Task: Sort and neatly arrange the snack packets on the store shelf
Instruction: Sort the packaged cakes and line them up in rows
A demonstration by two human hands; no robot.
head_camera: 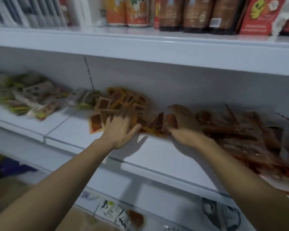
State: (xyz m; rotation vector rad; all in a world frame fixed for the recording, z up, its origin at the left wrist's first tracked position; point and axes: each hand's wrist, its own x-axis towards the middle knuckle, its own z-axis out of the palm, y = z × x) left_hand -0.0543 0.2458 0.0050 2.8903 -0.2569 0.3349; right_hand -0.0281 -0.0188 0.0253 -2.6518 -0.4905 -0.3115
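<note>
Dim bluish light, heavy motion blur throughout, hands' shadows on the white shelf (157, 157), wide-angle bending at edges

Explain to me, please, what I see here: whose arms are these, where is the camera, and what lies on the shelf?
No machine is here. A person wears one camera on the head, so you look down along their two bare arms at a white store shelf. The left hand lies with spread fingers on a heap of orange-brown snack packets. The right hand reaches into a darker brown pile; the picture is too blurred to tell whether it holds a packet. Further left lies a greenish pile. Upright packages stand on the shelf above.
</note>
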